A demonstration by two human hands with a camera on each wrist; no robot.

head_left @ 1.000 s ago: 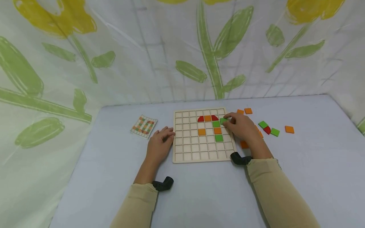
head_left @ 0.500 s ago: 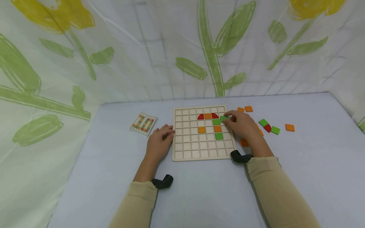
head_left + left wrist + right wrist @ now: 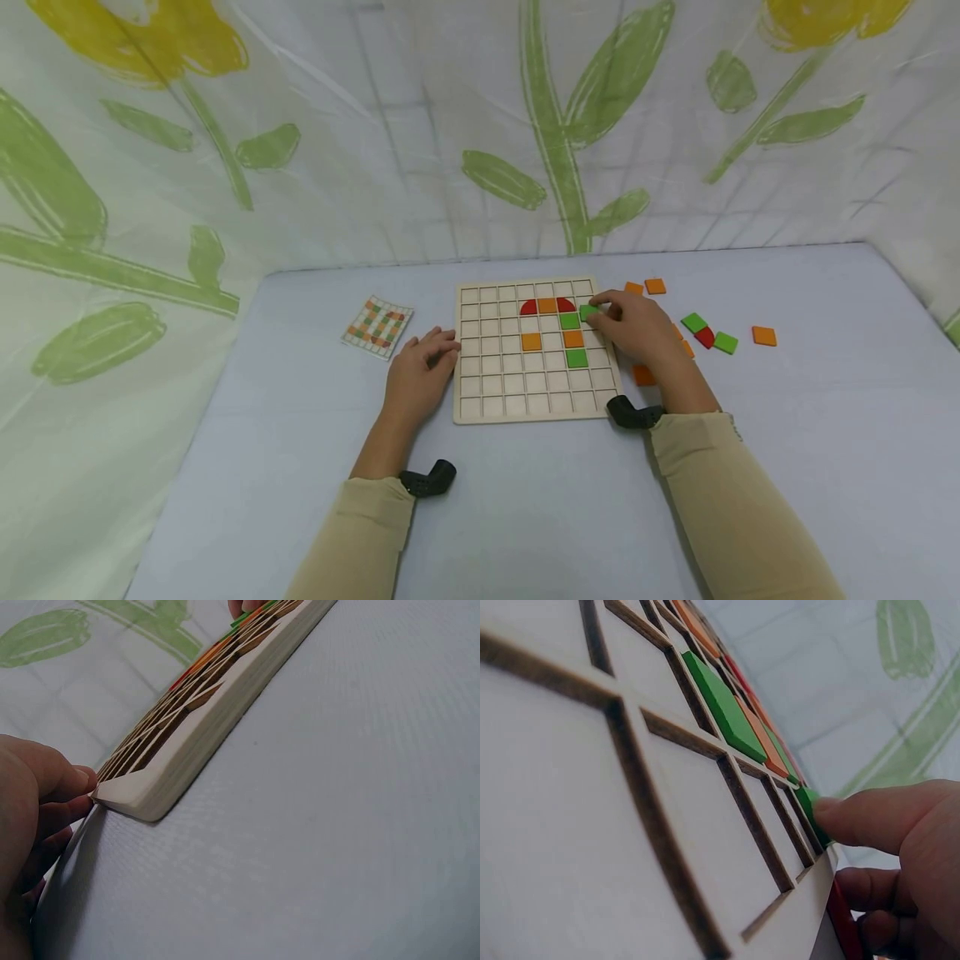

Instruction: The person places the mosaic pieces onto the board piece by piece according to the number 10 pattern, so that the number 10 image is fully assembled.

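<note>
A green tile [image 3: 588, 312] sits at the right side of the wooden grid board [image 3: 495, 392], in its second row from the far edge, pinched at the fingertips of the right hand [image 3: 637, 332], whose fingers curl round it; in the right wrist view a fingertip presses on the tile's edge [image 3: 810, 802]. The board lies flat on a pale blue-grey table [image 3: 525, 517], walled on three sides by white cloth printed with green leaves and yellow flowers. In the board's cells lie two other green squares, three orange squares and two red quarter-rounds. The left hand [image 3: 417, 377] rests against the board's left edge, fingers loosely bent and touching the rim, gripping nothing. Right of the board, loose on the table, I count two green squares, one red piece [image 3: 704, 337] and at least four orange squares, some partly hidden behind the right hand. Left of the board lies one small checked pattern card [image 3: 377, 326].
</note>
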